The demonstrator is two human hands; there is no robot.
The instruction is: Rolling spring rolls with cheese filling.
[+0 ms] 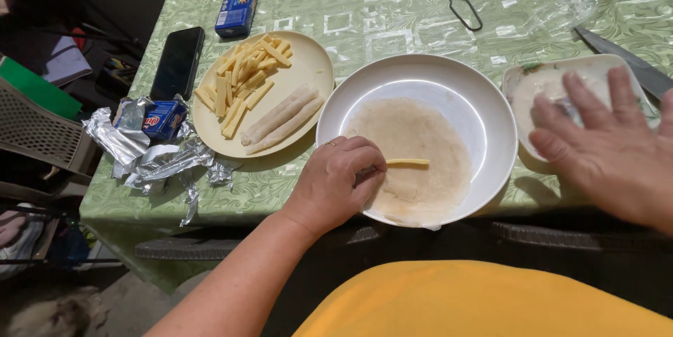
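Far left: crumpled foil wrappers (151, 158), then a phone (178, 62) and a cream plate (308, 64) of cheese sticks (242, 78) with two finished rolls (282, 119). My left hand (340, 183) rests on the near rim of the white bowl (484, 109), fingers curled narrow, pinching one cheese strip (408, 162) onto the wrapper sheet (420, 148). My right hand (606, 144) is spread wide, fingertips dipped in the small tray (536, 74).

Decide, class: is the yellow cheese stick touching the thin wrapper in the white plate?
Touching. The head view shows the cheese stick lying flat on the wrapper inside the white plate, with no gap beneath it.
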